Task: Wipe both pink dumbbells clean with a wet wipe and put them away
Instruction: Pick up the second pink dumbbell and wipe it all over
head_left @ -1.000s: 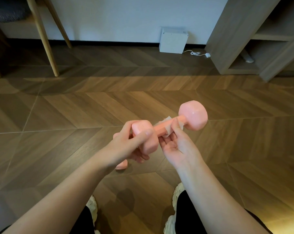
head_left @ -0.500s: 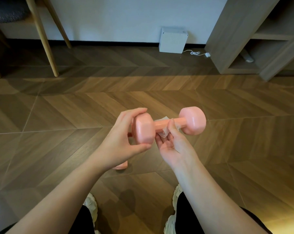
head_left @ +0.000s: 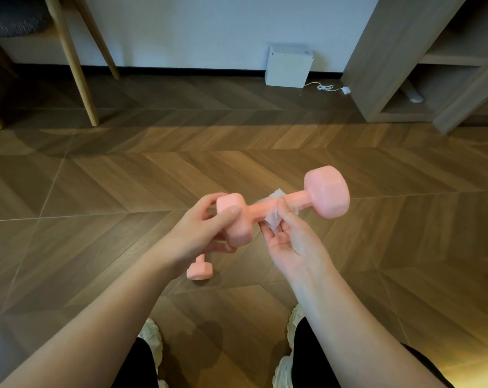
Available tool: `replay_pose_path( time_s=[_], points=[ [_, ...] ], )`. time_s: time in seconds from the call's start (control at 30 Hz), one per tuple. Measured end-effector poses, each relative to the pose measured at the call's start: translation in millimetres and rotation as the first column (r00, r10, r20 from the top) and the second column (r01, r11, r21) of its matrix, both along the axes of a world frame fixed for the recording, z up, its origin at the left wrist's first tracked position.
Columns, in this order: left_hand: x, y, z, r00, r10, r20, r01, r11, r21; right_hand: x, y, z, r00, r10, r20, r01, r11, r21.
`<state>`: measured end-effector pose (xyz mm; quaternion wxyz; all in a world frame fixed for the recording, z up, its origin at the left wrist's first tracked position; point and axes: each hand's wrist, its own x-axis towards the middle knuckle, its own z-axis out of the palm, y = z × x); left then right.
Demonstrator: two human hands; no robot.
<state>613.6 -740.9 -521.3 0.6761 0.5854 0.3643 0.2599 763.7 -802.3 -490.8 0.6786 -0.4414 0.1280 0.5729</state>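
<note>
Floor of brown chevron-laid wood beneath a smooth pink dumbbell held in two hands

Boards run in wide zigzag bands across the whole room, darker toward the far side, with a warm patch of light at the lower right. A white wall with a black skirting closes the far end. Against it leans a small white box, and a thin white cable trails from it along the floor. A pale wooden shelf unit stands at the right, and light wooden chair legs at the left.

The person looks down on both bare forearms, which reach forward from the bottom corners and meet mid-picture above two pale shoes.

The left hand grips the near head of the dumbbell, thumb laid over its top and the fingers curled round its far side. The dumbbell is in the air, its far head raised and pointing up to the right.

The right hand is turned palm up under the handle. Its thumb presses a crumpled white wet wipe against the handle, with the other fingers curled loosely below, so the wipe wraps the bar near its middle.

A second pink dumbbell lies on the floor just below the left hand, mostly hidden by it.
</note>
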Motion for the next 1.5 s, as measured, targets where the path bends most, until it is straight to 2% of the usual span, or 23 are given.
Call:
replay_pose_path(
  time_s=[0.07,0.13,0.17,0.23,0.27,0.3,0.37,0.43,0.47,0.5,0.57,0.63,0.67,0.7,0.77,0.8,0.93,1.03,1.13,1.2,1.27,1.33,1.5],
  points=[
    [0,-4,3,0.992,0.079,-0.093,-0.046,0.949,0.311,1,2,1,1.000,-0.017,-0.014,0.017,1.000,-0.017],
    [-2,-3,6,0.992,0.072,-0.101,-0.018,0.889,0.458,1,2,2,0.999,-0.032,-0.029,0.031,0.999,-0.018],
    [-4,-1,7,0.996,0.047,-0.077,-0.010,0.906,0.423,2,2,2,0.999,-0.030,-0.035,0.030,0.999,-0.017],
    [-1,2,10,1.000,0.013,0.023,-0.016,0.991,0.132,1,1,0,0.999,-0.028,-0.046,0.027,1.000,-0.014],
    [0,4,9,0.999,0.026,0.048,-0.025,1.000,-0.006,0,1,-1,0.998,-0.028,-0.051,0.028,1.000,-0.008],
    [1,3,9,0.997,0.041,0.061,-0.038,0.998,-0.057,0,1,-3,0.998,-0.026,-0.052,0.026,1.000,-0.001],
    [0,0,9,0.999,0.045,0.021,-0.046,0.993,0.106,-1,1,-5,0.998,-0.027,-0.050,0.027,1.000,0.005],
    [-6,0,6,0.997,-0.028,-0.068,0.048,0.945,0.322,1,3,-7,0.999,-0.023,-0.041,0.023,1.000,0.012],
    [-8,0,5,0.995,-0.059,-0.082,0.082,0.944,0.319,1,3,-7,0.999,-0.019,-0.033,0.019,1.000,0.014],
    [-7,0,5,0.994,-0.081,-0.067,0.095,0.966,0.241,2,3,-8,1.000,-0.009,-0.023,0.009,1.000,0.014],
    [-3,0,6,0.999,-0.045,-0.006,0.045,0.999,-0.006,2,2,-10,1.000,0.029,0.010,-0.029,1.000,0.008],
    [1,-3,5,0.999,0.026,-0.023,-0.028,0.996,-0.087,3,1,-10,0.997,0.066,0.042,-0.066,0.998,-0.002],
    [2,-5,4,0.996,0.066,-0.066,-0.067,0.998,-0.021,4,1,-9,0.996,0.073,0.047,-0.073,0.997,0.002],
    [2,-6,2,0.984,0.108,-0.141,-0.090,0.988,0.125,5,2,-7,0.997,0.066,0.047,-0.066,0.998,0.003],
    [0,-7,0,0.950,0.171,-0.261,-0.043,0.901,0.431,9,3,-2,0.998,0.034,0.060,-0.033,0.999,-0.008],
    [-1,-7,0,0.939,0.189,-0.287,-0.011,0.851,0.525,10,3,-1,0.997,0.025,0.069,-0.024,1.000,-0.014],
    [1,-10,-3,0.912,0.194,-0.360,0.093,0.759,0.644,13,3,0,0.998,-0.001,0.055,0.003,1.000,-0.028],
    [-1,-11,-2,0.896,0.175,-0.408,0.136,0.766,0.628,18,3,0,0.998,-0.022,0.058,0.022,1.000,-0.009],
    [0,-13,5,0.887,0.170,-0.430,0.098,0.841,0.533,20,3,-5,0.997,-0.007,0.077,0.004,1.000,0.030],
    [2,-13,6,0.889,0.130,-0.439,0.018,0.948,0.319,20,8,-12,0.993,0.034,0.115,-0.039,0.998,0.041],
    [3,-14,0,0.944,0.084,-0.318,-0.082,0.996,0.022,20,15,-20,0.976,0.130,0.175,-0.137,0.990,0.025],
    [2,-13,-11,0.972,0.063,-0.225,-0.102,0.981,-0.167,17,21,-29,0.953,0.228,0.200,-0.228,0.973,-0.025],
    [-2,-3,-49,0.987,0.033,-0.157,-0.102,0.882,-0.460,15,39,-66,0.889,0.412,0.198,-0.381,0.907,-0.180]
  ],
)
